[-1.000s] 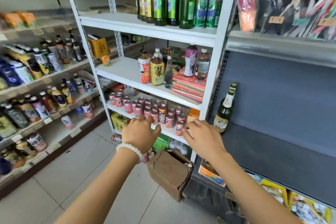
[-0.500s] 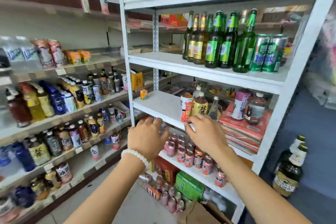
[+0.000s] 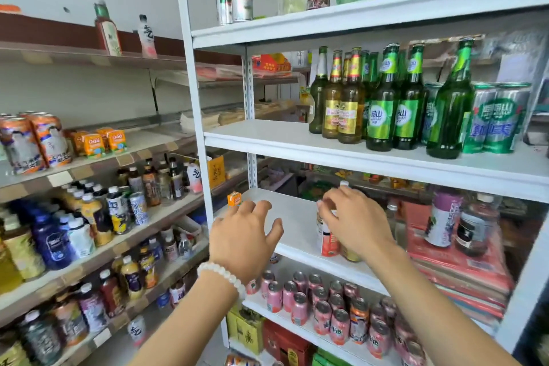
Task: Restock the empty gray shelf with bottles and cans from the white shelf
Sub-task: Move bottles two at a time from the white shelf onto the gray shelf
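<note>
The right hand [image 3: 353, 221] curls its fingers on the white-and-orange labelled bottle [image 3: 326, 235] near the white metal shelf's [image 3: 297, 217] front edge. The left hand [image 3: 242, 236] hovers beside it — fingers spread wide, holding nothing.

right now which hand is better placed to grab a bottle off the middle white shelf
Right. The right hand already has its fingers at the top of the orange-labelled bottle. The left hand hovers spread over bare shelf, with no bottle near it.
</note>
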